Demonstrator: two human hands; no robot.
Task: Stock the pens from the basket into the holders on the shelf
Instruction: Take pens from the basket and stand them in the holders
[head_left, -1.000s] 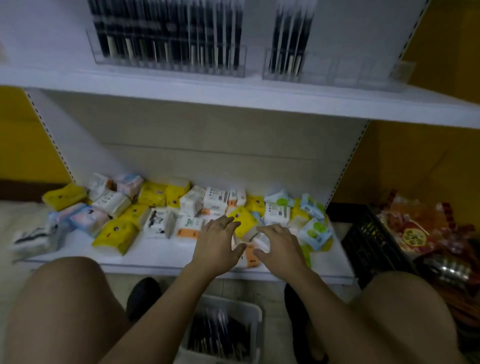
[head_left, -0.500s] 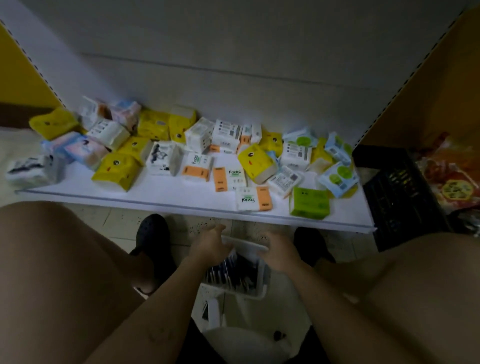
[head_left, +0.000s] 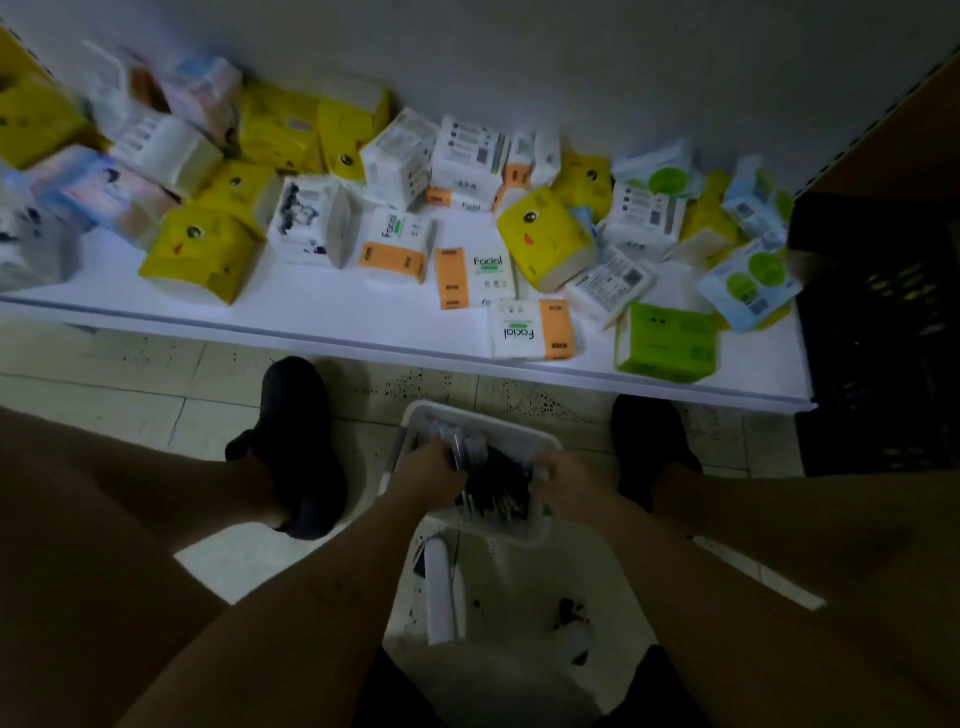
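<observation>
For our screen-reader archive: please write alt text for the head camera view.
Both hands, left hand and right hand, reach into a white basket of dark pens on the floor between black shoes. Tissue packs litter the low white shelf.

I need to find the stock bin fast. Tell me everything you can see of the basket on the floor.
The basket is a small white rectangular tub, plastic by the look of it, sitting on the tiled floor between the person's two dark shoes, just in front of the low shelf. It holds a heap of dark pens. The left hand and right hand both reach into it among the pens.
</observation>
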